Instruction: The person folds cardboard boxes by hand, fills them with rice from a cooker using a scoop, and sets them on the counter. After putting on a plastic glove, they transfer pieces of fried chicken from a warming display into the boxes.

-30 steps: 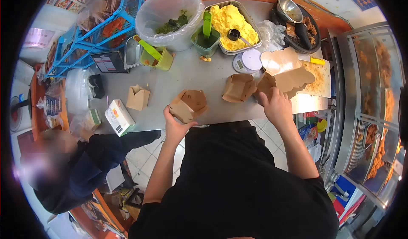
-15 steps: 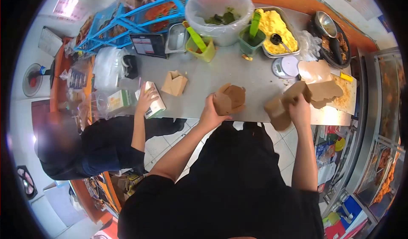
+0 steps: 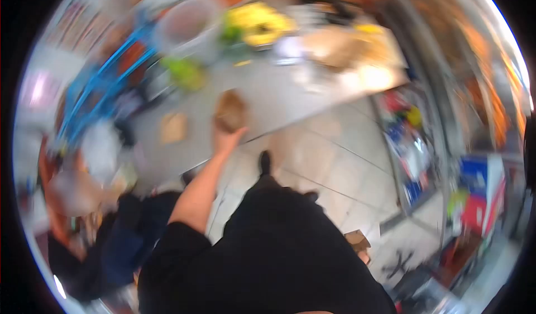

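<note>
The left hand (image 3: pixel 226 142) grips a kraft takeout box (image 3: pixel 230 111) just beyond it, long axis pointing away, while the right hand (image 3: pixel 364 256), mostly hidden, holds a cardboard carton (image 3: pixel 356 240) low on the right.

The box (image 3: pixel 173 127) is plain tan; the tray's food (image 3: pixel 258 22) bright yellow.
</note>
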{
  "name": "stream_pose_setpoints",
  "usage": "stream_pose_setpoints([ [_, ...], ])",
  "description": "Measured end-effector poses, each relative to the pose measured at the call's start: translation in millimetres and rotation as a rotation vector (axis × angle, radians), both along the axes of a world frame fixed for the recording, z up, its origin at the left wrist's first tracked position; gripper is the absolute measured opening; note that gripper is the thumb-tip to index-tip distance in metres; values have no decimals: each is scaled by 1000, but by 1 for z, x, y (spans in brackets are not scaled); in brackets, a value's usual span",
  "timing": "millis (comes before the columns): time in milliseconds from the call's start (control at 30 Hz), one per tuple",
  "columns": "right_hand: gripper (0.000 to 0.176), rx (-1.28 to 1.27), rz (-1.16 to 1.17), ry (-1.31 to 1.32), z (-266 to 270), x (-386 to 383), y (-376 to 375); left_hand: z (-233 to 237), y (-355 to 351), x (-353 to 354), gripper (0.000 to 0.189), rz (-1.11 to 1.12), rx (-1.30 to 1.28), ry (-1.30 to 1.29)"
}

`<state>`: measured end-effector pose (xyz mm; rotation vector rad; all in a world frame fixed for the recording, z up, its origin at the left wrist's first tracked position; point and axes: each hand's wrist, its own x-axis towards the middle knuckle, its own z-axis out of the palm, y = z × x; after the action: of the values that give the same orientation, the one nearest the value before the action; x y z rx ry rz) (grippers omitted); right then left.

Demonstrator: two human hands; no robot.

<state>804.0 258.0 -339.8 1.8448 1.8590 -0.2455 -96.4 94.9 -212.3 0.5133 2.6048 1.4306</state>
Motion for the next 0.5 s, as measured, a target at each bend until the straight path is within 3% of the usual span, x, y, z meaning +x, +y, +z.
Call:
stream_pose_setpoints([
  [33,35,-208,94,-230,48,17,-43,37,13,17,99,15,32,-316],
  [67,35,-343,-21,-297,74,17,-73,-34,0,-2,90,-81,6,-311],
  [100,35,-411,-101,-310,115,-14,-94,-4,14,21,88,18,55,-213],
  [133,35,-452,-164,-305,148,-22,-116,8,28,38,96,-35,125,-183],
  [167,35,-439,-262,-243,177,-29,-128,-33,26,31,101,9,40,46],
  [200,35,-415,-377,-217,168,-6,-167,-3,40,65,103,66,-88,266],
  [300,38,80,-1053,349,111,45,-234,-7,76,136,110,-70,-94,360],
  [333,39,251,-1249,539,92,43,-254,-9,97,168,112,39,-243,310],
  [367,39,262,-1294,562,86,43,-270,-11,122,200,115,159,-392,259],
  [400,37,294,-1237,561,84,40,-287,-17,146,221,115,138,-365,280],
  [433,36,329,-1171,554,86,43,-295,-25,178,249,115,18,-304,378],
  [467,37,309,-1245,579,92,45,-305,-26,207,275,116,-95,-240,468],
  [500,38,292,-1311,603,131,47,-292,-10,243,310,116,-97,-210,469],
])
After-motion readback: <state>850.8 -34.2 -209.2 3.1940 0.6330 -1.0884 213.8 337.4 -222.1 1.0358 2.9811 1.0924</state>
